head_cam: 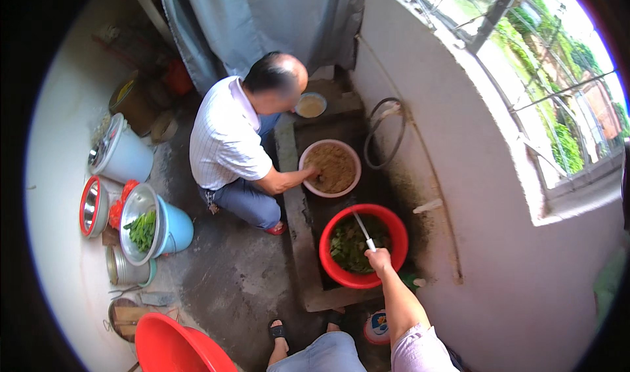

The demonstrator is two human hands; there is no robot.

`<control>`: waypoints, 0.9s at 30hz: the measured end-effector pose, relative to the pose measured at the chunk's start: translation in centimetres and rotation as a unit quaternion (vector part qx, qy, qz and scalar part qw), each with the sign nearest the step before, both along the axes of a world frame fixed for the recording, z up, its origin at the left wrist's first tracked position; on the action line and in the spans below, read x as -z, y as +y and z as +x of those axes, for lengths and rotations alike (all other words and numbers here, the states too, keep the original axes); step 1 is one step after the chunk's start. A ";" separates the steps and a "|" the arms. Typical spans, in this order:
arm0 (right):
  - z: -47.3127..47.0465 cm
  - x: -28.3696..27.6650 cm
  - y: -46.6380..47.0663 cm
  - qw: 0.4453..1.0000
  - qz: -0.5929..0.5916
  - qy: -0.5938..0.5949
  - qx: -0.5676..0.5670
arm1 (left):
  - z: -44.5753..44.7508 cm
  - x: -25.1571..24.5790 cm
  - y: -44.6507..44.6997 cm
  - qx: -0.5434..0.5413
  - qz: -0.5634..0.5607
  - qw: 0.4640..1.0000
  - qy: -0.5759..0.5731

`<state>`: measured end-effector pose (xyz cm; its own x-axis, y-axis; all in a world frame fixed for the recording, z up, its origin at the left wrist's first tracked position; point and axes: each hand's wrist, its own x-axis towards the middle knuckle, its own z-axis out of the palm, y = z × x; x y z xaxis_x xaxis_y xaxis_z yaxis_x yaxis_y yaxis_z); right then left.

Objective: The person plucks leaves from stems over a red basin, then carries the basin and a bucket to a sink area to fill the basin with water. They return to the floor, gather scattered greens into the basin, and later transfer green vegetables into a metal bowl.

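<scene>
My right hand (379,261) grips the white handle of a slim, pale, rod-like tool (362,228); its exact kind is unclear. It reaches over a red plastic basin (402,246), its far end near the basin's back rim. Leafy greens (352,249) lie inside the basin. Behind it stands a pale pink basin (358,161) of brown, crumbly material (334,163). A crouching person (229,131) has one hand (312,171) in that material. My left hand is out of view.
Both basins sit in a low concrete trough (304,254). A coiled hose (366,145) hangs on the right wall. At left, a metal bowl (132,202) of greens tops a blue bucket (178,229). Another red basin (172,347) is at lower left, a small bowl (311,105) behind the trough.
</scene>
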<state>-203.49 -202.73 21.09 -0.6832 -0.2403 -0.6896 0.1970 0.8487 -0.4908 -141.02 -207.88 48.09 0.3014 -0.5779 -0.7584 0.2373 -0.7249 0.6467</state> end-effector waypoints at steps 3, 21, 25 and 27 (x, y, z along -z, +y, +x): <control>-4.2 2.5 -1.2 0.995 -0.049 0.083 0.000 | 0.0 -0.3 4.4 -0.027 0.025 0.999 -0.031; -16.7 -9.8 7.6 0.753 0.105 0.426 -0.491 | -1.2 -3.4 17.2 -0.094 0.064 0.993 -0.037; -17.2 -10.3 10.6 0.803 0.065 0.352 -0.477 | -0.6 -4.4 20.2 -0.106 0.059 0.992 -0.031; -17.4 -10.7 11.4 0.817 0.103 0.324 -0.466 | -0.7 -4.8 21.1 -0.109 0.051 0.993 -0.020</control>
